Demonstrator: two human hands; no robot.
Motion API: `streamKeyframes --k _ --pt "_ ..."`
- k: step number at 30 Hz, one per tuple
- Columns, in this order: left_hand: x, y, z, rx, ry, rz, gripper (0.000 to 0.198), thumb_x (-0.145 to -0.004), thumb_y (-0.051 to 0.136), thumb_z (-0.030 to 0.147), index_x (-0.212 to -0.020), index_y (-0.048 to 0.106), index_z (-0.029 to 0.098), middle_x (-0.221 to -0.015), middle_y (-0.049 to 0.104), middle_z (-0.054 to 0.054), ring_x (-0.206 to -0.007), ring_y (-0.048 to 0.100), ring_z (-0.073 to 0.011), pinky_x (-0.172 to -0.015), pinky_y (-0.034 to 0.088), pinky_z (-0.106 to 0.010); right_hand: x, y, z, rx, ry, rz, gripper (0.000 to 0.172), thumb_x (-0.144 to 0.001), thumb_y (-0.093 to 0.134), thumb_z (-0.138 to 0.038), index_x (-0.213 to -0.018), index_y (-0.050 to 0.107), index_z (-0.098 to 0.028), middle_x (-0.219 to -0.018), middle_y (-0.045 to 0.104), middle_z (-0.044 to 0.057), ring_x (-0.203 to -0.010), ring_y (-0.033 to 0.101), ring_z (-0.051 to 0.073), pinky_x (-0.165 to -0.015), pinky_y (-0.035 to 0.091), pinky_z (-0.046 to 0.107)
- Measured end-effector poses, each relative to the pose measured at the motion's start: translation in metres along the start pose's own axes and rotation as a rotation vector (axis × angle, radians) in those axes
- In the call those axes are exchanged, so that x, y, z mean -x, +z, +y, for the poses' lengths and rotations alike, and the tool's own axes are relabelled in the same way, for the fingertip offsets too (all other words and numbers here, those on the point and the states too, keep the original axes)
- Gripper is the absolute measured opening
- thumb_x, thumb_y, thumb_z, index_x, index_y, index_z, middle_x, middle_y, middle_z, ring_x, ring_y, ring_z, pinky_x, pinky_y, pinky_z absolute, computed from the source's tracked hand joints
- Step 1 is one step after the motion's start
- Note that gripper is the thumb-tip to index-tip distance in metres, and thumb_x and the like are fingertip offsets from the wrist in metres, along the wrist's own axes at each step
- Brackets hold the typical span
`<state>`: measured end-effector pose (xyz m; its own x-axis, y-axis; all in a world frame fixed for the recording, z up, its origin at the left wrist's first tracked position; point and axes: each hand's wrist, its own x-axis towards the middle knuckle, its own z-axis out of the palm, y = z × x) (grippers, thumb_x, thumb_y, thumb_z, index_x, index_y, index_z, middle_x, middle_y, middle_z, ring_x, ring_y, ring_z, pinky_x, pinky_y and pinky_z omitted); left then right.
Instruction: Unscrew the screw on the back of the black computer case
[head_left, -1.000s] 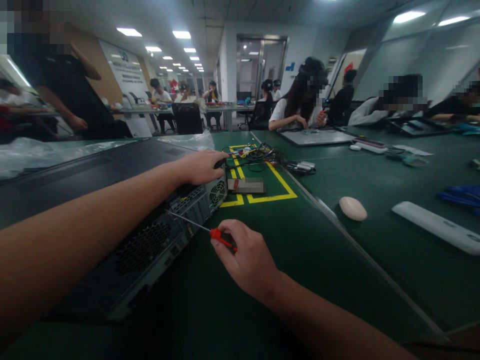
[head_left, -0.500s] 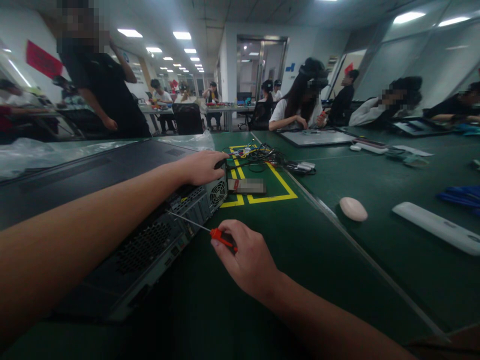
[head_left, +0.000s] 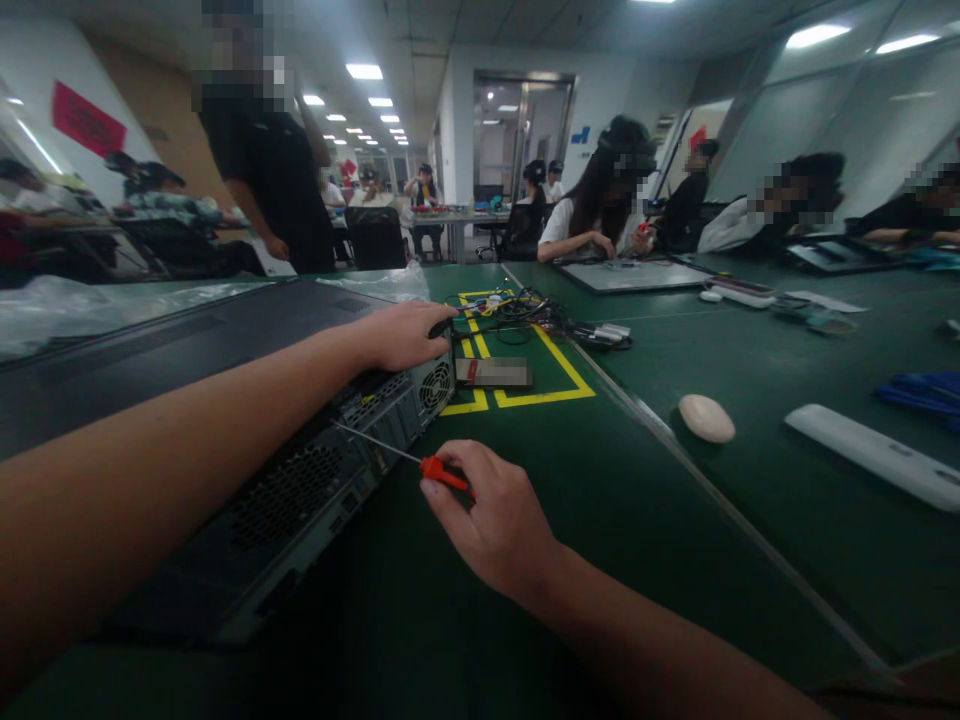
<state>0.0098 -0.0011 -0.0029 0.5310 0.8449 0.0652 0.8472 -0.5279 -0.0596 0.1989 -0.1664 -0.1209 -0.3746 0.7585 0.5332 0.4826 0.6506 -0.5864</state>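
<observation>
gripping screwdriver (head_left: 444, 472) in right hand (head_left: 499, 515), lower centre; resting left hand (head_left: 405, 335), thumb apart, on computer case (head_left: 225, 325), left of frame. hard to tell whether seated; could slip if pushed askew.

We see a boxy, honeycomb-vented black metal computer case (head_left: 217, 345); right of it, a slim metal screwdriver with a red-orange handle (head_left: 442, 471) and straight yellow tape lines (head_left: 547, 396) on the flat green tabletop (head_left: 637, 520).

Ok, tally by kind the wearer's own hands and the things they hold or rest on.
Hands: 2 (left hand, right hand)
Red-handled screwdriver: 1
Computer case: 1
Total: 4
</observation>
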Motion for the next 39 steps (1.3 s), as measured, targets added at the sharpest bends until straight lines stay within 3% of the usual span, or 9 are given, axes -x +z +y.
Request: streamKeyframes --k 8,16,22,39 --pt "0.0003 0.0001 -0.0006 0.011 0.008 -0.002 0.078 -0.096 0.046 0.044 -0.168 0.046 0.012 -0.166 0.058 -0.016 -0.149 0.057 -0.0306 -0.128 0.041 -0.042 -0.0008 -0.0032 -0.0013 -0.011 0.010 -0.017 0.022 -0.109 0.058 -0.035 -0.113 0.072 -0.019 -0.101 0.077 0.009 -0.088 0.072 0.023 -0.078 0.056 0.037" --pt "0.0007 -0.0009 0.0020 0.010 0.022 -0.007 0.078 -0.097 0.044 0.041 -0.167 0.045 0.005 -0.167 0.056 -0.021 -0.152 0.055 -0.0335 -0.130 0.039 -0.043 0.0006 -0.0003 0.0014 -0.059 0.005 -0.018 0.022 -0.104 0.065 -0.030 -0.123 0.066 -0.019 -0.111 0.079 0.010 -0.092 0.075 0.023 -0.083 0.060 0.037" --pt "0.0002 0.0010 -0.0006 0.036 0.001 0.006 0.078 -0.095 0.046 0.042 -0.167 0.046 0.014 -0.167 0.057 -0.014 -0.151 0.055 -0.0313 -0.129 0.040 -0.043 -0.0002 -0.0008 0.0021 -0.036 0.001 -0.038 0.014 -0.104 0.064 -0.025 -0.118 0.066 -0.021 -0.110 0.079 0.009 -0.095 0.076 0.023 -0.085 0.060 0.037" --pt "-0.0007 0.0025 -0.0025 0.045 0.022 0.010 0.078 -0.093 0.049 0.040 -0.167 0.047 0.014 -0.167 0.058 -0.014 -0.150 0.056 -0.0317 -0.130 0.040 -0.044 -0.0003 -0.0009 0.0020 -0.025 -0.017 -0.024 0.015 -0.104 0.065 -0.023 -0.118 0.067 -0.018 -0.107 0.078 0.010 -0.093 0.076 0.024 -0.082 0.060 0.037"
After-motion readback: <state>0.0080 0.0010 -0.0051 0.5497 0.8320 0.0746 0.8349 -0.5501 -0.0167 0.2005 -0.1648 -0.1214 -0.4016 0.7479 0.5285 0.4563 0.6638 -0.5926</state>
